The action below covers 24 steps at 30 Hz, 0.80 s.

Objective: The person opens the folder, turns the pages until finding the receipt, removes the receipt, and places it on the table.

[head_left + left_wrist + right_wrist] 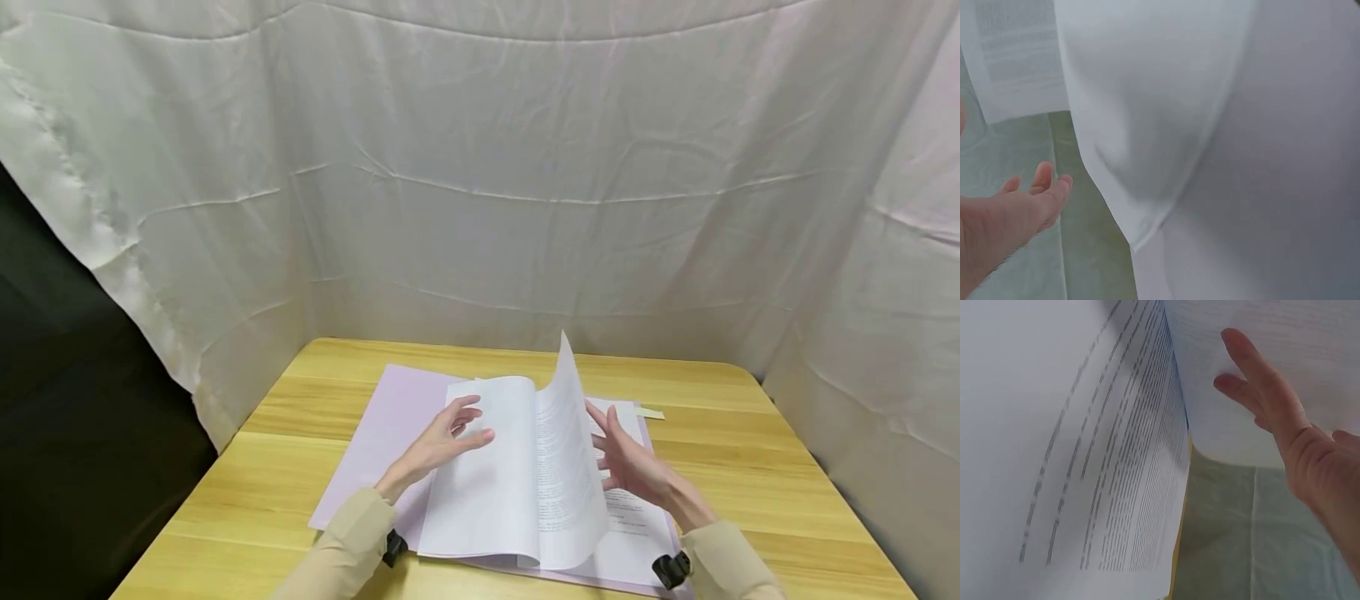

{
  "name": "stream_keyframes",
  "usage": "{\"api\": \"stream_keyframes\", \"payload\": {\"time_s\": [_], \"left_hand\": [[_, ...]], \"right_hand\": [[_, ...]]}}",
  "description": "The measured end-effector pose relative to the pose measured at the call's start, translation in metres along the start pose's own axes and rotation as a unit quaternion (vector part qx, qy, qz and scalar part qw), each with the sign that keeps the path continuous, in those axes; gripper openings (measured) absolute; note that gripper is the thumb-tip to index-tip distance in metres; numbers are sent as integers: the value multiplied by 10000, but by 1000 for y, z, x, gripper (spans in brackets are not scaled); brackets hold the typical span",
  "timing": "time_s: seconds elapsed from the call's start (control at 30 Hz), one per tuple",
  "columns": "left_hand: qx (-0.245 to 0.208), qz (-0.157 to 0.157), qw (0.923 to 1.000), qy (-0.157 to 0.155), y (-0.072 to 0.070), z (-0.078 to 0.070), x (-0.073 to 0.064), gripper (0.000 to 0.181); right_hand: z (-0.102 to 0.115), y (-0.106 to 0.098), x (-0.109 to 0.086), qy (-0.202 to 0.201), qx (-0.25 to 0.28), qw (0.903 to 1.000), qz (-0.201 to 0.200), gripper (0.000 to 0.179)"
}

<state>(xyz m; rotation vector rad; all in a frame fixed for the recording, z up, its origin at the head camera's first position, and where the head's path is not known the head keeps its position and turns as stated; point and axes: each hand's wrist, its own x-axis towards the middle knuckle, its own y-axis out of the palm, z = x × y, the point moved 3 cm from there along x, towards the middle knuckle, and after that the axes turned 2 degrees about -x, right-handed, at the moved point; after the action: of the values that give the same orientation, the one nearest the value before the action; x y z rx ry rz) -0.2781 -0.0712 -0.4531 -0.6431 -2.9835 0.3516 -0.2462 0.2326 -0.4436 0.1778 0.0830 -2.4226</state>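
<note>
A stapled-looking stack of printed sheets lies open on a lavender folder (408, 408). One printed page (566, 475) stands up, curved, near the middle of the stack. On its right side is my right hand (633, 462), its fingers spread and extended toward the back of that page. My left hand (438, 442) hovers over the blank turned-over sheets (487, 475) on the left, thumb and fingers apart and loosely bent, nothing between them. More printed text (1141, 425) shows close up in the right wrist view.
The folder rests on a wooden table (247, 500). A pale strip (651, 413) sticks out at the folder's upper right. Light grey curtains (555, 183) enclose the back and sides, with a dark area (75, 417) at the left. Black wrist devices (671, 570) sit at both sleeves.
</note>
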Motion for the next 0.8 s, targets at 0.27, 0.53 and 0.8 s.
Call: {"api": "stream_keyframes", "payload": {"time_s": [0.27, 0.53, 0.8], "left_hand": [[-581, 307, 9978, 23, 13, -7, 5, 71], [-1814, 756, 9805, 53, 17, -15, 8, 62], [-1525, 353, 9870, -365, 16, -16, 9, 76]], "right_hand": [[0, 10, 8, 60, -91, 9999, -114, 64], [0, 14, 14, 54, -135, 9998, -163, 65], [-2, 16, 17, 17, -516, 9985, -199, 66]]}}
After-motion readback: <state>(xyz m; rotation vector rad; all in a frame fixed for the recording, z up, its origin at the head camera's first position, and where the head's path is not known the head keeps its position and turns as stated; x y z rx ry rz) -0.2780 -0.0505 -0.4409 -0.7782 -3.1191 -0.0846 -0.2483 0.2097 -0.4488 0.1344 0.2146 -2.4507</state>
